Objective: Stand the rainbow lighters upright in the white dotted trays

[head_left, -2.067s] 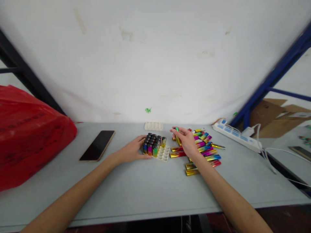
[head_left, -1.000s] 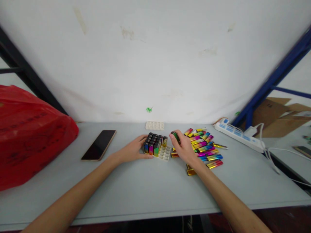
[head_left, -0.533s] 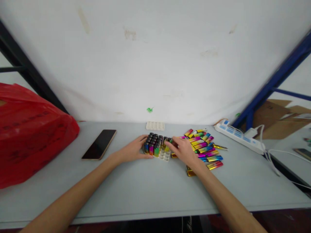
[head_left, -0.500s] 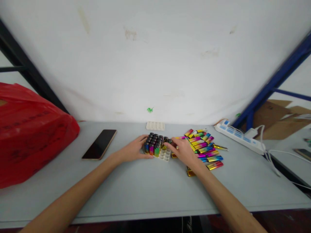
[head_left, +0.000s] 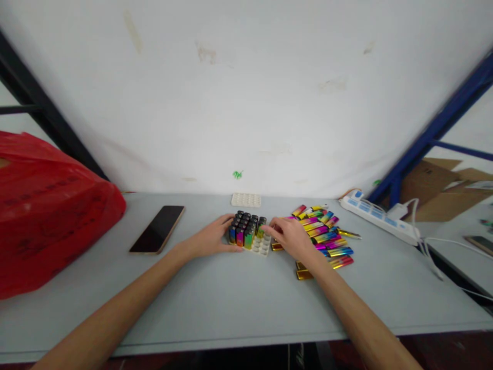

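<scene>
A white tray [head_left: 262, 246] with round sockets stands mid-table, and several iridescent lighters [head_left: 242, 229] stand upright in its left and back rows. My left hand [head_left: 208, 239] cups the tray's left side, fingers curled against it. My right hand [head_left: 291, 237] reaches in from the right, its fingertips pinched on a lighter [head_left: 261, 226] standing at the right end of the filled rows. A loose pile of colourful lighters [head_left: 324, 232] lies flat just right of that hand, partly hidden by my wrist.
A second white tray [head_left: 246, 199] lies near the wall. A dark phone [head_left: 157, 229] rests left of my hands, with a big red plastic bag [head_left: 50, 205] beyond it. At the right sit a white power strip [head_left: 379, 216] and its cables. The grey table [head_left: 231, 298] ends near me.
My right hand lifted a lighter from the pile, carried it left and set it upright in the tray. The left hand stayed on the tray.
</scene>
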Demonstrator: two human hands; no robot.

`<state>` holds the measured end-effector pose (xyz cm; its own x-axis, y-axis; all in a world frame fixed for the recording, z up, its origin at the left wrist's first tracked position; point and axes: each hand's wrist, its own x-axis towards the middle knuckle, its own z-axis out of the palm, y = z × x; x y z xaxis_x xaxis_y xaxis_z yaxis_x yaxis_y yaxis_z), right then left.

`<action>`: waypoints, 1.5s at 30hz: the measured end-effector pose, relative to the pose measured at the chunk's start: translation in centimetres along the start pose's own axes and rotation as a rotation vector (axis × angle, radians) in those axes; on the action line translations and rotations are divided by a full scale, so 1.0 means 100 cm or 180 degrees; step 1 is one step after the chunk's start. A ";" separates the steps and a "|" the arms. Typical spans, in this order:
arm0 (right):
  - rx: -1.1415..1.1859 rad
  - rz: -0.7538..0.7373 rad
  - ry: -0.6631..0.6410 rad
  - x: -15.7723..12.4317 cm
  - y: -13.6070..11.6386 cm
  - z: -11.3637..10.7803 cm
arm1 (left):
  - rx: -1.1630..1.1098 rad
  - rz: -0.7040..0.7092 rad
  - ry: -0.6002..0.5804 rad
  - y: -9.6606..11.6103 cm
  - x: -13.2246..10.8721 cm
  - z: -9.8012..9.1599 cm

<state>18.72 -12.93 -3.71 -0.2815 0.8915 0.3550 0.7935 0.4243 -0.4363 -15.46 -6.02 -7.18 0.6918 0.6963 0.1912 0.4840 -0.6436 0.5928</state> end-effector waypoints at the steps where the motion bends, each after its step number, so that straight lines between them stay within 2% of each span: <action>1: 0.0068 -0.0069 0.0041 0.000 0.008 -0.006 | 0.0013 0.0000 0.0004 -0.001 0.000 0.000; 3: 0.0077 -0.0228 0.0064 -0.002 0.026 -0.018 | 0.0045 -0.0029 -0.0012 -0.002 0.000 0.001; 8: -0.0034 -0.0341 -0.0509 -0.006 0.060 -0.035 | 0.0119 -0.0082 -0.0025 0.001 0.000 0.001; 19: 0.0243 -0.0327 -0.0887 -0.010 0.062 -0.038 | 0.0095 -0.0129 -0.0010 0.007 0.001 -0.003; 23: 0.0338 -0.0358 -0.0774 -0.011 0.061 -0.037 | 0.0056 -0.0130 -0.0038 0.005 0.001 -0.002; 27: 0.0571 -0.0183 -0.0159 -0.005 0.055 -0.027 | 0.0061 -0.0054 -0.0016 0.003 0.001 -0.001; 31: 0.1443 0.0505 0.0566 0.003 0.049 -0.014 | 0.0087 -0.0065 0.0010 0.002 0.000 0.000; 34: 0.2438 0.0926 0.0808 0.005 0.044 -0.008 | 0.0091 -0.0099 0.0002 0.001 0.000 0.000; 37: 0.3241 0.1281 0.0806 0.004 0.038 -0.008 | 0.0086 -0.0094 0.0013 -0.001 -0.001 0.001; 40: 0.3841 0.1518 0.0632 0.003 0.033 -0.011 | 0.0070 -0.0058 0.0000 -0.001 0.000 0.001; 45: 0.4347 0.1598 0.0457 0.005 0.028 -0.012 | 0.0006 -0.0087 -0.0068 0.003 -0.001 -0.001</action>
<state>21.44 -11.48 -3.74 -0.0153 0.9996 -0.0256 -0.3513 -0.0293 -0.9358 -15.46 -6.23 -6.96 0.6895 0.7068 0.1582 0.5039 -0.6250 0.5962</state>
